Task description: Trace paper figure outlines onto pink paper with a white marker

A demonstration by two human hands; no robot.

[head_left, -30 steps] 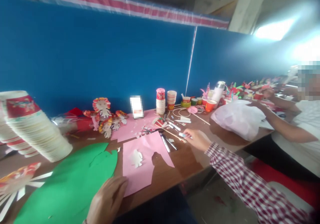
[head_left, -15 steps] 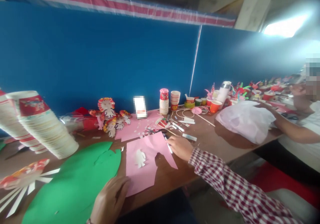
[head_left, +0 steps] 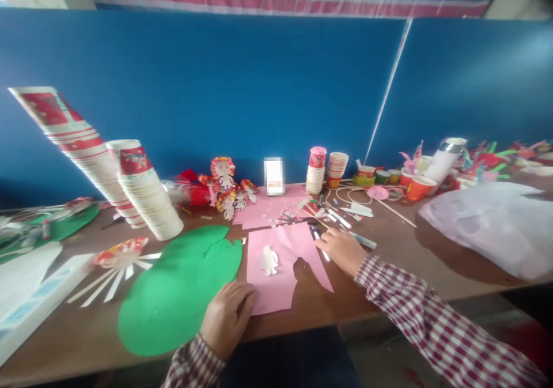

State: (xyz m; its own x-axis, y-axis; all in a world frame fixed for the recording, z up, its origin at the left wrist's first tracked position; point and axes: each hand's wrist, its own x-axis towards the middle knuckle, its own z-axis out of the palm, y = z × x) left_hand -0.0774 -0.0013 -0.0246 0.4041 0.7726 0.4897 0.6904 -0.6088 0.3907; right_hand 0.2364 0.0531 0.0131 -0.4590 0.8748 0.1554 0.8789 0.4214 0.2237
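Note:
Pink paper [head_left: 274, 293] with a notch cut in its right side lies on the brown table, and a small white paper figure [head_left: 269, 261] rests on it. My left hand [head_left: 228, 316] lies at the sheet's lower left corner, its fingers together; what they hold, if anything, is hidden. My right hand [head_left: 339, 248] reaches to the markers [head_left: 322, 245] beside the sheet's right edge, fingers bent around something too small to tell. Left of the sheet is a large green paper shape [head_left: 173, 301]. Scissors [head_left: 291, 219], blurred, lie behind the sheet among paper scraps.
Tall cup stacks [head_left: 151, 198] lean at the left, near a strip-fringed paper piece [head_left: 123, 255]. Decorated paper figures [head_left: 223, 174], short cup stacks [head_left: 317, 174], a white bottle [head_left: 444, 160] and a plastic bag [head_left: 488, 226] stand along the back and right.
The view has swung to the left, so more of the table's left side shows and the person at the right is out of view. Both hands stay near the pink sheet.

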